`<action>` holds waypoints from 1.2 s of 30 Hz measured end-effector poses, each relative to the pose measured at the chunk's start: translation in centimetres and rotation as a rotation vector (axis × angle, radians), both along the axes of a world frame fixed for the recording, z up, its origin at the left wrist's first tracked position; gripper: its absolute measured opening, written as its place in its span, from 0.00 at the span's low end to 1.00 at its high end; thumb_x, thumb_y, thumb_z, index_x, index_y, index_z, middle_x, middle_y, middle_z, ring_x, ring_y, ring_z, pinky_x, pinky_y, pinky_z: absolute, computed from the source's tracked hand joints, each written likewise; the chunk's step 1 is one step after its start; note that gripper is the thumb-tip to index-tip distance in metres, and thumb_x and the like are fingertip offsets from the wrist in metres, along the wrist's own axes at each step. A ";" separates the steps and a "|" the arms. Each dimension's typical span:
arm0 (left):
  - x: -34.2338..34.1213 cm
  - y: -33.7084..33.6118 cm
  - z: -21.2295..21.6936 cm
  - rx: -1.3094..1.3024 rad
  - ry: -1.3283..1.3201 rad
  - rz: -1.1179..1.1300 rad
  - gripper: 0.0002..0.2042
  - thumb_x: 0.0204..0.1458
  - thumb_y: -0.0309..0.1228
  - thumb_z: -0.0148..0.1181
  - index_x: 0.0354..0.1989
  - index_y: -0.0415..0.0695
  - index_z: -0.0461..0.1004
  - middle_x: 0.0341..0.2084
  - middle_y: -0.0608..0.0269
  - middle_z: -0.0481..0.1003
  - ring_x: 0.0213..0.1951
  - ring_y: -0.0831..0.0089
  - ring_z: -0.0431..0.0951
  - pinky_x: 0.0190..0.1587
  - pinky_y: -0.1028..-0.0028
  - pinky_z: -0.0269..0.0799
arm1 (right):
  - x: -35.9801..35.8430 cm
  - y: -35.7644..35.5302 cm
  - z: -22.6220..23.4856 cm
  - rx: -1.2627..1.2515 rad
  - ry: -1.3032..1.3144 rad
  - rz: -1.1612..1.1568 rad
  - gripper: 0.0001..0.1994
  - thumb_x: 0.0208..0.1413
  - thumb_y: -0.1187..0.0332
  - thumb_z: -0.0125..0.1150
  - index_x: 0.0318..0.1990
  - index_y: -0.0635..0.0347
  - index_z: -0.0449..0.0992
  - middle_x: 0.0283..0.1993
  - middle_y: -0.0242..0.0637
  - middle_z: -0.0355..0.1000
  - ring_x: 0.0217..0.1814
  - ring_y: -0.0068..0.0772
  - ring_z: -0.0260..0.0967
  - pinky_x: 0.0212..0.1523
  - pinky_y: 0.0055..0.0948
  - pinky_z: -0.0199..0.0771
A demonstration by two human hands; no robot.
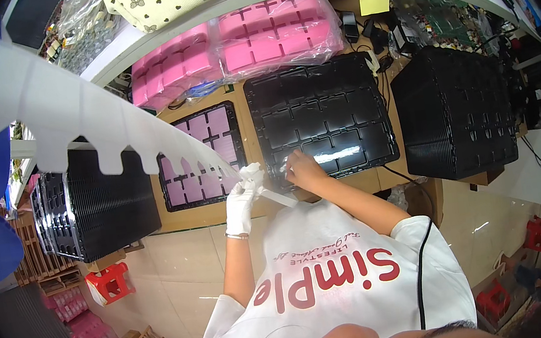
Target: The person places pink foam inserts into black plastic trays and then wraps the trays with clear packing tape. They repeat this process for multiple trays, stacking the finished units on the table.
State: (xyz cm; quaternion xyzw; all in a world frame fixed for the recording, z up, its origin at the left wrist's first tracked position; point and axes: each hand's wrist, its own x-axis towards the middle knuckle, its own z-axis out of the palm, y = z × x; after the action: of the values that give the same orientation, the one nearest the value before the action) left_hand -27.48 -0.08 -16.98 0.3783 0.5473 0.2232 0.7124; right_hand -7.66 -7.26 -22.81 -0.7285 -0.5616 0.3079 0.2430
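Pink trays (pixel 235 48) in plastic wrap lie behind, black tray stacks (pixel 456 109) at right.

long white notched strip (pixel 75 118), raised diagonally, lower end over black tray (pixel 321 115)

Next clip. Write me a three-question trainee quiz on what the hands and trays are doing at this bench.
1. True or false: the left hand wears a white glove.
2. What does the bare right hand rest on?
A. the pink trays in plastic wrap
B. the empty black tray
C. the red stool
3. Fill in: the white strip held by the left hand has a ____ lower edge.

Key:
1. True.
2. B, the empty black tray, at its near edge.
3. Notched. The strip rises to the upper left, over the tray with purple pieces.
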 end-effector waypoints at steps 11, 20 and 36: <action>-0.3 0.0 -0.8 -0.006 -0.041 0.029 0.16 0.54 0.15 0.53 0.52 0.39 0.69 0.45 0.59 0.74 0.44 0.70 0.77 0.44 0.76 0.76 | 0.2 0.0 0.2 -0.007 0.067 0.002 0.08 0.45 0.66 0.63 0.29 0.56 0.70 0.38 0.38 0.67 0.42 0.46 0.68 0.45 0.43 0.67; 0.1 0.0 -1.1 -0.005 -0.011 -0.017 0.16 0.54 0.19 0.55 0.52 0.40 0.69 0.42 0.62 0.76 0.38 0.76 0.76 0.38 0.79 0.73 | 0.4 -1.1 -0.6 0.146 -0.031 0.229 0.05 0.45 0.68 0.63 0.29 0.54 0.73 0.33 0.35 0.68 0.35 0.36 0.67 0.37 0.31 0.65; 11.1 -4.1 1.5 -0.087 -0.107 -0.302 0.15 0.54 0.30 0.61 0.47 0.36 0.73 0.36 0.61 0.77 0.30 0.79 0.76 0.34 0.80 0.72 | 5.5 -7.5 3.6 0.193 0.828 -0.386 0.08 0.50 0.66 0.65 0.33 0.60 0.76 0.30 0.30 0.69 0.29 0.22 0.65 0.29 0.23 0.65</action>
State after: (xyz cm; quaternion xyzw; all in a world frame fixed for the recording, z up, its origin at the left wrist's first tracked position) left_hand -16.40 -4.21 -15.47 0.4125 0.4547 0.1092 0.7817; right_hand -2.20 -14.75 -19.21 -0.6094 -0.2976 0.4684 0.5663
